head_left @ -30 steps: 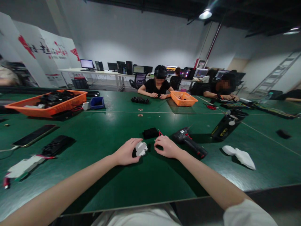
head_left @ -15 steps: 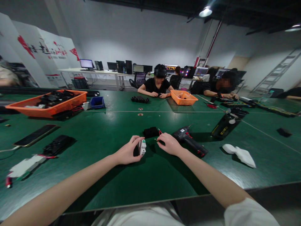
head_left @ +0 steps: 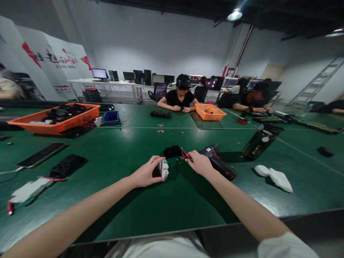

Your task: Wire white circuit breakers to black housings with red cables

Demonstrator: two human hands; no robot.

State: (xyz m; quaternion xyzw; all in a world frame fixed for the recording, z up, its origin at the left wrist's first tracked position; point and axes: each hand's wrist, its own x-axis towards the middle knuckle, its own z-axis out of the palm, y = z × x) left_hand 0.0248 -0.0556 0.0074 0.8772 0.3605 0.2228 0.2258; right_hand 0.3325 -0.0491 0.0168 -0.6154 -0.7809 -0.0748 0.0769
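Note:
My left hand (head_left: 146, 173) is closed around a small white circuit breaker (head_left: 163, 168), holding it upright on the green table (head_left: 129, 143). My right hand (head_left: 200, 163) pinches a short red wire (head_left: 185, 154) just right of the breaker. A small black block (head_left: 172, 151) lies right behind both hands. A black and red cordless screwdriver (head_left: 219, 163) lies on the table beside my right hand.
An orange tray (head_left: 55, 118) of black parts and a blue bin (head_left: 111, 116) sit far left. A phone (head_left: 40, 154), a black part (head_left: 66, 165) and a white part (head_left: 28, 190) lie near left. A white cloth (head_left: 274, 176) lies right. Two people sit opposite by another orange tray (head_left: 209, 111).
My left hand turned the breaker from lying flat to standing upright. My right hand moved back and to the right, lifting the red wire.

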